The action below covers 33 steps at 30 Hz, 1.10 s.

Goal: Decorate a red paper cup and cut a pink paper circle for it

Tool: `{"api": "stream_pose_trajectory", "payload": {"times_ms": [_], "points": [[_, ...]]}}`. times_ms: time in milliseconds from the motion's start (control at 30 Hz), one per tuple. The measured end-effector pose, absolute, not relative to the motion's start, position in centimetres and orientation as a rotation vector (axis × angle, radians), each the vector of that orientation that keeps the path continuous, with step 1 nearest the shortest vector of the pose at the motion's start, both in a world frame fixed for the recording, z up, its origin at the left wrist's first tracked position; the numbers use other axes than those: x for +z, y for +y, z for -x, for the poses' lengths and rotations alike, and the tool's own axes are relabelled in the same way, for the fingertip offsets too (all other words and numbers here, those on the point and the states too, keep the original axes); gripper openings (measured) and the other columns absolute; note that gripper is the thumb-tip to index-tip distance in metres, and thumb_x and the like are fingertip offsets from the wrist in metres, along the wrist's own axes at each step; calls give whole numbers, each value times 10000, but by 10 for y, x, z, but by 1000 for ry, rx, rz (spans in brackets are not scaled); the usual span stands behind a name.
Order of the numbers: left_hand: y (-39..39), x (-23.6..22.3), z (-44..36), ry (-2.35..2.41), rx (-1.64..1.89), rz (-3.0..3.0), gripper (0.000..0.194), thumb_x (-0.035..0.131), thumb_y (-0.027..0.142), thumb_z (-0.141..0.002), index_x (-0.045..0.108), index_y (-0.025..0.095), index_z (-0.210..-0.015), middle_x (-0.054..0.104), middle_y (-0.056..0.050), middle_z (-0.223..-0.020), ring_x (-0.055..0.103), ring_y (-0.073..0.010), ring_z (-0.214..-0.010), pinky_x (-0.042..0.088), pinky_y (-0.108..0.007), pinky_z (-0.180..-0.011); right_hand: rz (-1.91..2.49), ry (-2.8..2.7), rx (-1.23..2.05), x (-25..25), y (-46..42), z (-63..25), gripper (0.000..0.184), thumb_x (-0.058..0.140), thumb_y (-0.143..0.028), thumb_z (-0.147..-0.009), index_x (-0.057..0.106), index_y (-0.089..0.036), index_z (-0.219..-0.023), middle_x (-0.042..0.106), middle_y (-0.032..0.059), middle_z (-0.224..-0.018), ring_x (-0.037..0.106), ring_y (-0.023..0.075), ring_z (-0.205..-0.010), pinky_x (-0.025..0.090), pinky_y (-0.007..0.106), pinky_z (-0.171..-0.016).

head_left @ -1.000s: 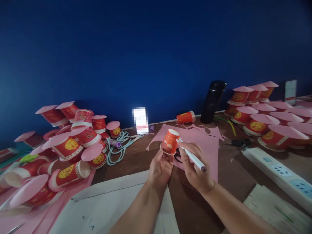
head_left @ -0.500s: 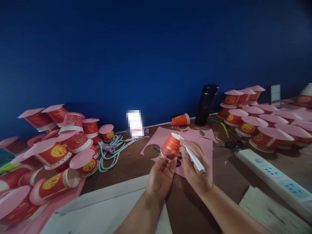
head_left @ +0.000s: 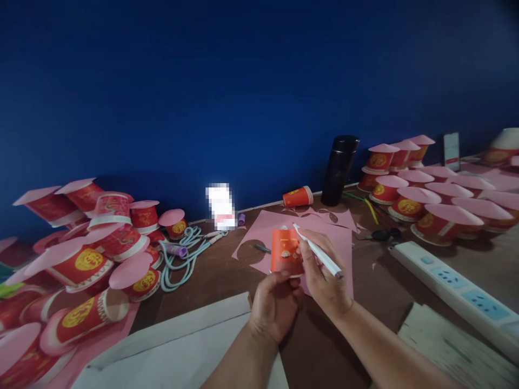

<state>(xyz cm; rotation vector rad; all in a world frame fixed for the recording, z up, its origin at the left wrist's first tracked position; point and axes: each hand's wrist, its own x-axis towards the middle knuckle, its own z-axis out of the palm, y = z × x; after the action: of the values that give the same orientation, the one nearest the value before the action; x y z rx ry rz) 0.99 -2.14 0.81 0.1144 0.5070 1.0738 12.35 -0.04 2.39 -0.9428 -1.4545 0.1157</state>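
Observation:
My left hand (head_left: 275, 305) grips a red paper cup (head_left: 286, 254) by its rim, the base of the cup facing up. In my right hand (head_left: 324, 270) is a white marker pen (head_left: 322, 254), its tip close to the upper right edge of the cup; whether it touches I cannot tell. Beneath the cup lies pink paper (head_left: 259, 237) with round pieces cut out of it. A dark thin tool (head_left: 263, 249) lies on that paper, partly covered by the cup.
Red cups with pink paper discs stand piled at left (head_left: 89, 262) and in rows at right (head_left: 446, 216). A black flask (head_left: 339, 172) and stacked orange cups (head_left: 297, 196) are by the wall. A blue cord (head_left: 190, 265), power strip (head_left: 454, 283) and white board (head_left: 182, 346) lie nearer.
The cup has turned from a tilt to nearly upright and come slightly lower, its top now hardly showing. The pen stays at its upper right edge. The whole view has shifted a little.

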Motion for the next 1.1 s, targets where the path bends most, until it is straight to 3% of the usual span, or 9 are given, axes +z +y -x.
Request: {"api": "stream_pose_trajectory", "payload": {"times_ms": [333, 533, 767, 1100], "points": [[-19, 12, -6, 505, 1169, -183, 222, 665, 301, -793, 648, 117, -917, 599, -25, -734, 459, -59, -564, 380, -191, -533, 926, -1481, 187, 23, -7, -116, 268, 537, -136, -892, 601, -216, -1140, 649, 78, -1019, 629, 197, -905, 544, 369, -776], [-15, 9, -5, 555, 1219, -152, 197, 702, 242, -763, 640, 113, -897, 608, -15, -737, 481, -47, -548, 392, -171, -504, 935, -1522, 145, 26, -9, -115, 264, 526, -149, -900, 598, -217, -1145, 658, 77, -991, 630, 200, -882, 544, 377, -774], [-13, 5, -5, 558, 1207, -225, 223, 688, 266, -779, 637, 127, -946, 662, -66, -851, 589, -101, -650, 484, -229, -625, 946, -1543, 128, 26, -9, -117, 271, 519, -147, -902, 589, -221, -1153, 653, 70, -1009, 622, 195, -917, 535, 363, -800], [-12, 3, -5, 547, 1228, -267, 213, 689, 260, -779, 658, 122, -938, 673, -65, -874, 590, -99, -674, 468, -225, -645, 954, -1565, 145, 24, -10, -116, 264, 508, -170, -911, 583, -218, -1160, 657, 80, -1037, 630, 202, -930, 528, 382, -834]]}}
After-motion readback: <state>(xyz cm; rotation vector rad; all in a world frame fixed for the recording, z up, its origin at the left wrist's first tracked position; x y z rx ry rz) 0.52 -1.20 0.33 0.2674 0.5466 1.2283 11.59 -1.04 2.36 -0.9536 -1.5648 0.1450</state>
